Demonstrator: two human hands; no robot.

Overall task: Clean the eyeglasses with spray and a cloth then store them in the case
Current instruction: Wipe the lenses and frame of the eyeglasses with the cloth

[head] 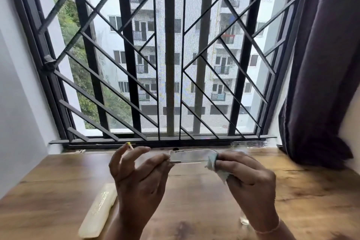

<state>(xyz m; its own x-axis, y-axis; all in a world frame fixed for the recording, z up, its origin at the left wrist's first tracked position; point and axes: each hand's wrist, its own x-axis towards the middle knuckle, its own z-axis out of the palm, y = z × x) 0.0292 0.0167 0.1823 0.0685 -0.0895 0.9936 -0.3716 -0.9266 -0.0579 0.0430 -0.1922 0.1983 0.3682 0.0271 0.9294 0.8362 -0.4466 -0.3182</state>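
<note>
Eyeglasses cleaning, step in hand: wiping with the cloth, judged from the grip. Storage not yet begun.

1. Counter: wood-grain, set against a barred window. Carries the case and a bottle.
2. Case: cream, long and flat, lying on the counter to the left, well apart from the eyeglasses. Appears closed; open before storage.
3. Left hand: raised over the counter, thumb and forefinger pinching the left end of the frame, remaining fingers spread and lifted clear.
4. Right hand: fingers curled, pinching the cloth round the right end of the frame.
5. Eyeglasses: held level in the air between both hands, near the window sill, touching nothing else. Pale and see-through, with a thin dark line along the top edge. Blurred; whether folded or open, cannot tell. Wetness from spray not readable.
6. Cloth: pale blue-green, bunched, one corner hanging below the right hand.
7. Clear bottle: small, standing on the counter, mostly hidden by the right wrist; possibly the spray.

Next move, as judged: draw the cloth across each lens, keep a light pinch to avoid bending the frame, then free one hand for the case.
</note>
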